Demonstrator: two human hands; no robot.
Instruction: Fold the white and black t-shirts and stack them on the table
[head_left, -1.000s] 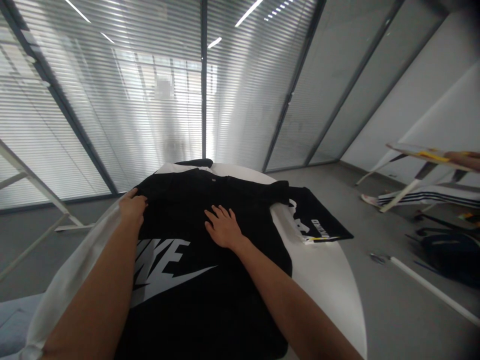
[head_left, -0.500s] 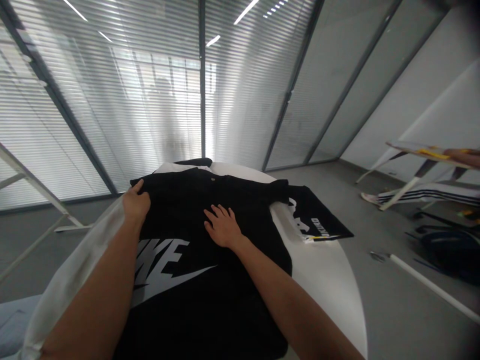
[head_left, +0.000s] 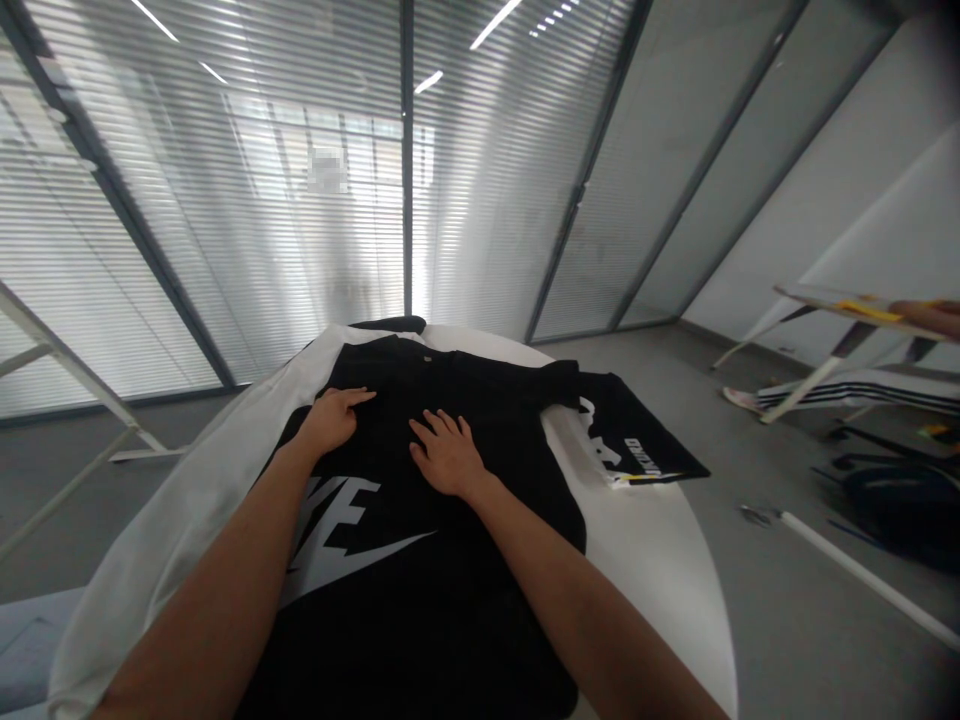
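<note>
A black T-shirt [head_left: 457, 570] with a large pale print lies spread over the white-covered round table. My left hand [head_left: 331, 418] is on its upper left part, the index finger pointing right and the other fingers curled on the black cloth of the left sleeve, which lies turned inward. My right hand [head_left: 448, 455] rests flat on the middle of the shirt with its fingers spread. On the right side the short sleeve [head_left: 559, 380] sticks outward. Beside it, a folded black garment [head_left: 634, 425] with white print lies at the table's right edge.
The table [head_left: 667, 560] has a curved white edge. At its far side lies a dark item [head_left: 390, 324]. A white metal frame [head_left: 90, 390] stands left. At right are another table [head_left: 840, 305], a person's striped leg [head_left: 855, 385] and a white pole [head_left: 862, 575] on the floor.
My left hand has moved right from the shirt's outer left edge, bringing the left sleeve inward over the body. More white cover shows at left. My right hand has stayed in place.
</note>
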